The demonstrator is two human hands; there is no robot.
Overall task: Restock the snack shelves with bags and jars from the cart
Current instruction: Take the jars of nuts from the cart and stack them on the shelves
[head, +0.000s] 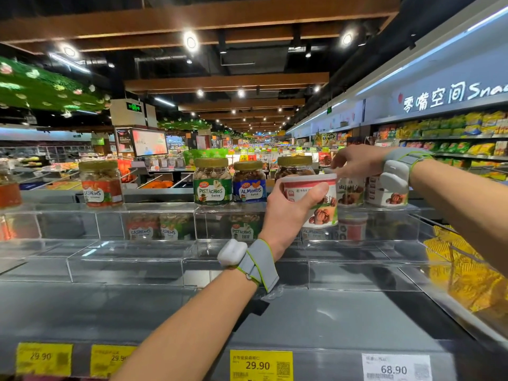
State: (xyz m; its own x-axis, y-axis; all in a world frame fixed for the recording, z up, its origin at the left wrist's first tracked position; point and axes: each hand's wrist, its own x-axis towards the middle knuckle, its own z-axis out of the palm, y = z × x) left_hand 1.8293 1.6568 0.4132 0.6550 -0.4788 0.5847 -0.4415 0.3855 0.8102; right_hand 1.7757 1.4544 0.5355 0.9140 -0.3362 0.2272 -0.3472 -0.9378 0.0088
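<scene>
At three o'clock of the almonds jar (249,182), gripping the nut tub (321,213) mid-wall with curled fingers (316,191) of the left hand (286,215). Touching its lid rim with right hand (357,160) fingers (336,165); grasp unclear. Likely light, stiff, slick.

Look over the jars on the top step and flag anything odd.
Nothing spilled or broken. The cashews jar stands alone, a wide gap from the pistachios jar and almonds jar, which sit side by side.
</scene>
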